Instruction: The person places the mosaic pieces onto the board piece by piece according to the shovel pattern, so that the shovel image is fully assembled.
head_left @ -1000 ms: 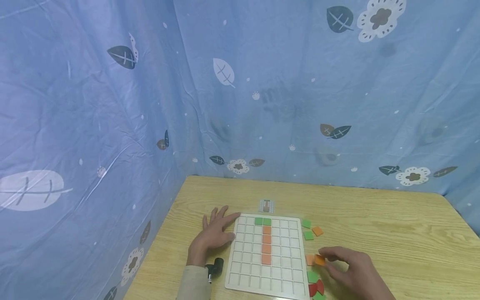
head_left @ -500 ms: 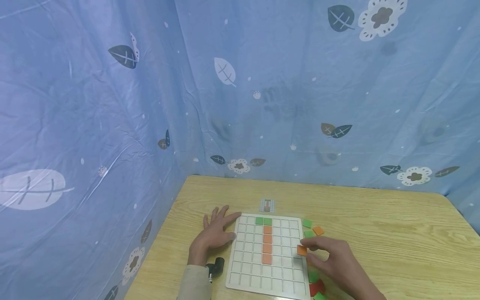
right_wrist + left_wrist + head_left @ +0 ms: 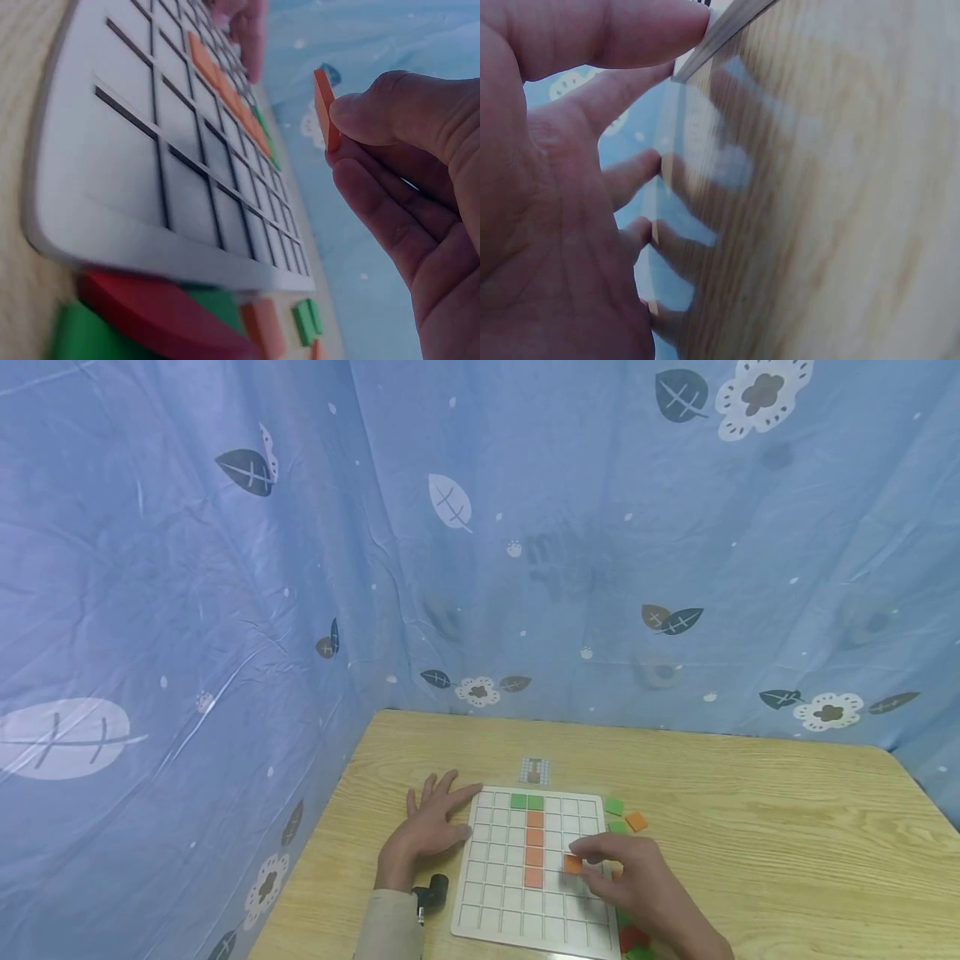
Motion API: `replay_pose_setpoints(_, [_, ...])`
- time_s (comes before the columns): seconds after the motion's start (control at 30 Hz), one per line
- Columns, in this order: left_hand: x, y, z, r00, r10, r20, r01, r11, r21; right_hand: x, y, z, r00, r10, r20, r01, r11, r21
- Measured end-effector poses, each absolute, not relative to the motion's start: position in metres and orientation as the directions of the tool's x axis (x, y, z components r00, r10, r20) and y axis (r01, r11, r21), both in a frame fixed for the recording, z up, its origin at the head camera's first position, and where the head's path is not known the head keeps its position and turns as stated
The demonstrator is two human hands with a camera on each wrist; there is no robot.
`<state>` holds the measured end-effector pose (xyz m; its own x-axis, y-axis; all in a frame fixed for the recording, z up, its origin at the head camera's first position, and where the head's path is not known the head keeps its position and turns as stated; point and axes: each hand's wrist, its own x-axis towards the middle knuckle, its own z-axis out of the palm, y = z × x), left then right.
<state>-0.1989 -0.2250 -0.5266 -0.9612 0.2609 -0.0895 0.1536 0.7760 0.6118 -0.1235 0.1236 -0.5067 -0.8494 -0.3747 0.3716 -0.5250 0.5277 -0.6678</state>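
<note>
- Head view: the right hand pinches an orange square tile between thumb and fingers, over the right half of a white grid board.
- Right wrist view: that tile is tilted nearly edge-on to the camera and clear of the board.
- The left hand has its fingers spread at the board's left edge; in the left wrist view its thumb tip touches that edge.
- Set in the grid are two green tiles side by side, with a column of four orange tiles below the right one.
- Loose green, orange and red pieces lie along the board's right side on the wooden tabletop.
- Beyond the board's far edge lies a small printed card.
</note>
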Motion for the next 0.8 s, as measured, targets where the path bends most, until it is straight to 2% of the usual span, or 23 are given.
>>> replay_pose_setpoints(0.1, [-0.198, -0.225, -0.526, -0.961, 0.262, -0.085, 0.156, 0.773, 0.615, -0.124, 0.117, -0.512, -0.844, -0.393, 0.366, -0.532, 0.515, -0.672])
replay_pose_setpoints(0.33, [-0.197, -0.225, -0.526, -0.961, 0.261, -0.086, 0.154, 0.768, 0.621, -0.124, 0.108, -0.518, -0.881, -0.39, 0.269, -0.452, 0.523, -0.722])
replay_pose_setpoints(0.8, [-0.197, -0.225, -0.525, -0.961, 0.266, -0.076, 0.161, 0.761, 0.628, -0.125, 0.099, -0.537, -0.809, -0.435, 0.394, -0.584, 0.521, -0.623])
